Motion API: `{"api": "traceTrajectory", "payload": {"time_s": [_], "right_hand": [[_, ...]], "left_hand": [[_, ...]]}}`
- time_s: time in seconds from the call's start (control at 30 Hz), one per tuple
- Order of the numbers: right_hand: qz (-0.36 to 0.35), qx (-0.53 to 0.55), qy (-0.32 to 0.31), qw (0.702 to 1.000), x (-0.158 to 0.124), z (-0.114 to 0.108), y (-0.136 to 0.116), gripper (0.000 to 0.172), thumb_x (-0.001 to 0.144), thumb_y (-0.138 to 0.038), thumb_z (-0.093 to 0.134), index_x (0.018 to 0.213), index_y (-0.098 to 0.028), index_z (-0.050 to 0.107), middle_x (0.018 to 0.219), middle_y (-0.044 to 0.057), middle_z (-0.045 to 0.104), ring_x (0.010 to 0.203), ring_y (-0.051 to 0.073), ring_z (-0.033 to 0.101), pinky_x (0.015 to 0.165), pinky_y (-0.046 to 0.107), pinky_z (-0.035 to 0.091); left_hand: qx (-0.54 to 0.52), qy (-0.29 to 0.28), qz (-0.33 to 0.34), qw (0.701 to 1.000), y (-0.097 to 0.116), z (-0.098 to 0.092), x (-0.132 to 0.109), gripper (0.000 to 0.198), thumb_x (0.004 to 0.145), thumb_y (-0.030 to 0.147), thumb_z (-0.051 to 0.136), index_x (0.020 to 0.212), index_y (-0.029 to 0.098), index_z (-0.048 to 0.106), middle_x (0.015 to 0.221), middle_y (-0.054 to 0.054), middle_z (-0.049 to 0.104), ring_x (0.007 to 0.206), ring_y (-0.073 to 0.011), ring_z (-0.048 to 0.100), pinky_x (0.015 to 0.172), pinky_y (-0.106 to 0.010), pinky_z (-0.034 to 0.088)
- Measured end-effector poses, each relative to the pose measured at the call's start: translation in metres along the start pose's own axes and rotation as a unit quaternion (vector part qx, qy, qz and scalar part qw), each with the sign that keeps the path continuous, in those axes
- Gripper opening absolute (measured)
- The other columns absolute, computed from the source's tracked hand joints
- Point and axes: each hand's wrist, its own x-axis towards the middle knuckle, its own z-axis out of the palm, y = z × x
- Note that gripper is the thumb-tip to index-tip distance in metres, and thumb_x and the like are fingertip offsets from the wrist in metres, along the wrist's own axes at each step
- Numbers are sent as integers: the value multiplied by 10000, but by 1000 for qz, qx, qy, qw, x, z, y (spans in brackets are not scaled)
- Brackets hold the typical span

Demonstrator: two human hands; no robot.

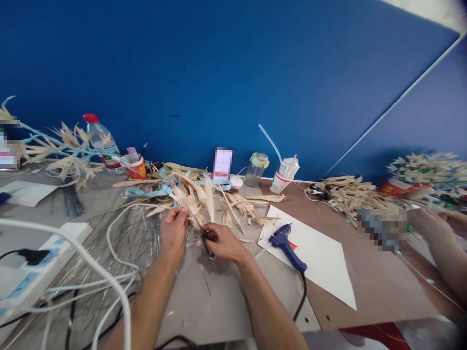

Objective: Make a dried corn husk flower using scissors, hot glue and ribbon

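My right hand (pixel 223 241) is closed around the dark handles of a pair of scissors (pixel 207 244), whose thin blades point up and left toward my other hand. The fingers of my left hand (pixel 176 226) are pinched together beside the blades; what sits between them is too small to make out. Just beyond both hands lies a loose pile of dried, straw-coloured husks (pixel 188 199). Light blue ribbon (pixel 149 192) winds through that pile. A thin wire (pixel 206 281) rests on the table below the hands.
A blue glue gun (pixel 286 245) lies on white paper (pixel 332 267) to the right. Thin wires (pixel 120 243), white cables (pixel 91 262) and a power strip (pixel 40 277) crowd the left. A phone (pixel 222 164), jar (pixel 256 170) and paper cups stand behind. Another person's hands (pixel 434 228) are far right.
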Motion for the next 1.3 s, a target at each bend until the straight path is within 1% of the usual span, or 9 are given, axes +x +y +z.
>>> {"api": "traceTrajectory", "payload": {"time_s": [0.17, 0.37, 0.5, 0.67, 0.83, 1.03, 1.2, 1.3], "right_hand": [[3, 64, -12, 998, 2, 4, 4, 193, 706, -229, 633, 893, -179, 627, 590, -67, 488, 535, 93, 430, 510, 200, 326], [27, 115, -36, 992, 4, 4, 7, 209, 699, -219, 648, 901, -172, 619, 587, -64, 501, 517, 85, 428, 492, 196, 327], [43, 126, -42, 990, 6, 3, 8, 201, 694, -218, 659, 887, -177, 617, 564, -67, 486, 505, 85, 416, 485, 197, 319], [35, 132, -39, 990, 7, 4, 10, 186, 699, -236, 664, 871, -187, 616, 572, -62, 488, 514, 90, 419, 491, 202, 320], [36, 128, -32, 991, 6, 4, 8, 183, 698, -231, 677, 868, -190, 623, 578, -59, 489, 516, 88, 423, 488, 198, 315], [38, 133, -28, 990, 6, 3, 6, 172, 697, -232, 665, 854, -179, 616, 556, -64, 474, 500, 86, 409, 479, 199, 307], [43, 154, -34, 986, 6, 3, 5, 188, 695, -248, 657, 867, -183, 617, 546, -69, 461, 498, 89, 395, 484, 203, 296], [43, 163, -35, 985, 5, 3, 3, 171, 698, -251, 650, 852, -186, 615, 548, -69, 464, 500, 87, 390, 498, 208, 302]], "left_hand": [[-2, -4, -5, 1000, -1, 0, -1, 308, 572, 372, 790, 656, 164, 579, 584, 49, 552, 509, -77, 506, 515, -204, 418], [-11, -3, -5, 1000, 0, 1, -1, 360, 541, 405, 810, 669, 163, 575, 587, 50, 561, 518, -79, 505, 538, -219, 427], [-11, -4, -4, 1000, 1, 1, -1, 385, 531, 424, 815, 672, 162, 571, 590, 51, 561, 520, -76, 498, 554, -227, 433], [-9, -3, -1, 1000, -1, 1, -1, 400, 512, 439, 821, 656, 167, 566, 579, 56, 554, 511, -74, 491, 550, -225, 438], [2, -8, 4, 1000, -4, 1, 1, 389, 533, 443, 808, 667, 168, 568, 578, 55, 558, 506, -82, 500, 544, -232, 431], [-2, -16, 1, 1000, -7, 0, 1, 371, 547, 425, 807, 659, 162, 569, 586, 57, 547, 508, -72, 479, 541, -220, 427], [-8, -26, 0, 1000, -6, 0, 0, 360, 560, 415, 807, 666, 163, 573, 589, 54, 553, 520, -75, 491, 542, -216, 422], [-12, -22, 2, 1000, -4, 1, 0, 365, 555, 417, 809, 649, 166, 561, 563, 60, 535, 508, -75, 484, 538, -218, 417]]}}
